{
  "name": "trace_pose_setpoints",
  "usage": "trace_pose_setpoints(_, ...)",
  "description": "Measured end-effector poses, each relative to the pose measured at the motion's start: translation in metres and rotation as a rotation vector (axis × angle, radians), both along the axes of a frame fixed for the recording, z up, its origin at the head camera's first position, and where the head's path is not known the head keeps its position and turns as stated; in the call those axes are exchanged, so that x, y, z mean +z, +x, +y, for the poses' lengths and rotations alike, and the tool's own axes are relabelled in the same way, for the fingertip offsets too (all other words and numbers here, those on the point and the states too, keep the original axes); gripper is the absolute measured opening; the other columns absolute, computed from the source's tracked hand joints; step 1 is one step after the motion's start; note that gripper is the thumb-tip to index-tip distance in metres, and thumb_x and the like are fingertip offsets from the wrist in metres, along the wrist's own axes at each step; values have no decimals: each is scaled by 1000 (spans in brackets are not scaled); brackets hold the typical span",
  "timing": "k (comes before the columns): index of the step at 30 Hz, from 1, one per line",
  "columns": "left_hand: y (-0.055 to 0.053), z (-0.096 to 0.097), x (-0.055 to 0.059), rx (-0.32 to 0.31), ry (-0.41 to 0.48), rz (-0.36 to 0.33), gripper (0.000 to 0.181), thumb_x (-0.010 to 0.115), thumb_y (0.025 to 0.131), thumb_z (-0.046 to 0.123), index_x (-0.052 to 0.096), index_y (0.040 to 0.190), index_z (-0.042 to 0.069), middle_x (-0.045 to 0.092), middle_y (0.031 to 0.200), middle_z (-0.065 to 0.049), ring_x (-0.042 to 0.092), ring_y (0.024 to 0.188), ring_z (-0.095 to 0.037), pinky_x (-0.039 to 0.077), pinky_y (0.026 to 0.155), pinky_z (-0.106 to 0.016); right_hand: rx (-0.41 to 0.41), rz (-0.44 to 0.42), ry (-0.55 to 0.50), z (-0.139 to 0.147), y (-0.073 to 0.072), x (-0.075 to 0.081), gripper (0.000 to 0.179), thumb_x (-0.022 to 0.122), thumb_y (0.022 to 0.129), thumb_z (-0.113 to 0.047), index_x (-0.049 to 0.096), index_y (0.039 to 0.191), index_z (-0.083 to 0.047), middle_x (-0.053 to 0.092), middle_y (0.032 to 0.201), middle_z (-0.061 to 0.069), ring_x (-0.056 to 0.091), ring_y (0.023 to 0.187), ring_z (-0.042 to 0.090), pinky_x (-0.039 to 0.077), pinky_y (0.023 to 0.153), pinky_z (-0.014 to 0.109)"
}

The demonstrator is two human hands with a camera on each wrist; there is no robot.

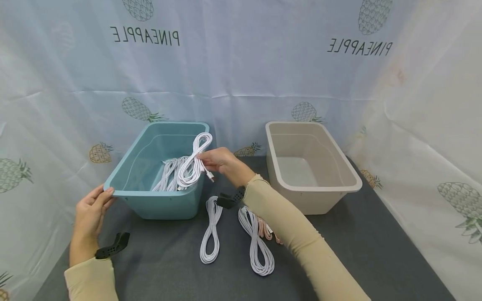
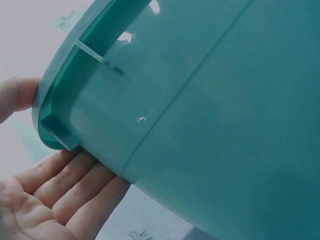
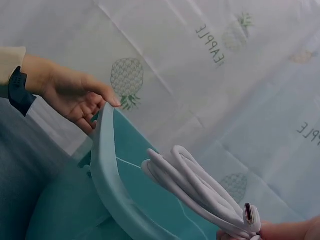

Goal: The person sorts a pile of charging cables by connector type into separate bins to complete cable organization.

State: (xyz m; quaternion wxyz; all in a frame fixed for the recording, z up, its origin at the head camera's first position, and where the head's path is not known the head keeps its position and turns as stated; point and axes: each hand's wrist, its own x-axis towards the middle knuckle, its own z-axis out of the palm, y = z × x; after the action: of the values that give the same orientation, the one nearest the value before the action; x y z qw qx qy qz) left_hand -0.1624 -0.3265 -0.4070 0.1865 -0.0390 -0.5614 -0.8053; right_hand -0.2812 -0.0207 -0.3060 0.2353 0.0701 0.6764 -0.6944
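Observation:
My right hand [image 1: 222,162] pinches a coiled white charging cable [image 1: 202,144] over the right side of the blue plastic bin [image 1: 158,205]. In the right wrist view, the USB-C plug [image 3: 248,214] of this white cable shows near my fingers. Other bundled white cables [image 1: 165,177] lie inside the bin, partly hidden behind the held one. With the thumb on top and the fingers beneath, my left hand [image 1: 89,213] grips the bin's front left corner rim, as the left wrist view also shows in the hand [image 2: 55,195] against the teal wall.
A beige bin [image 1: 314,200] stands to the right. On the dark table between the bins and nearer me lie two white cable bundles [image 1: 209,246] and a pink cable [image 1: 265,229], partly behind my right sleeve. A pineapple-print curtain [image 1: 241,62] hangs behind.

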Motion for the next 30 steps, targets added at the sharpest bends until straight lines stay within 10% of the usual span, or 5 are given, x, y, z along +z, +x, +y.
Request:
trace_pose_setpoints(8,2,0,-1,-3,-45,-5,26,54,94,-2,71,104,15,72,102,10,70,89,1,56,77,-9,-24,39,22,-14,-6,-5,32,75,83,-7,68,112,3,64,65,-1,62,55,6,52,49,15)
trace_pose_setpoints(13,2,-1,-2,-5,-40,-14,27,55,94,-3,71,104,16,72,102,10,70,89,1,56,77,-9,-44,79,16,-25,-9,-5,26,76,82,-11,70,105,0,75,96,12,67,61,9,53,52,15)
trace_pose_setpoints(20,0,0,-1,-6,-54,-27,28,55,94,-2,71,105,18,71,103,12,69,91,3,55,78,-9,42,149,95,-36,-21,-5,54,67,91,-20,49,135,5,57,137,20,58,127,29,51,106,37)
trace_pose_setpoints(30,0,-3,0,11,-29,-25,28,54,94,-3,71,103,17,72,101,11,69,89,2,56,78,-9,54,176,-4,-22,-13,-1,43,61,95,-12,52,134,3,61,132,20,63,120,28,55,99,33)
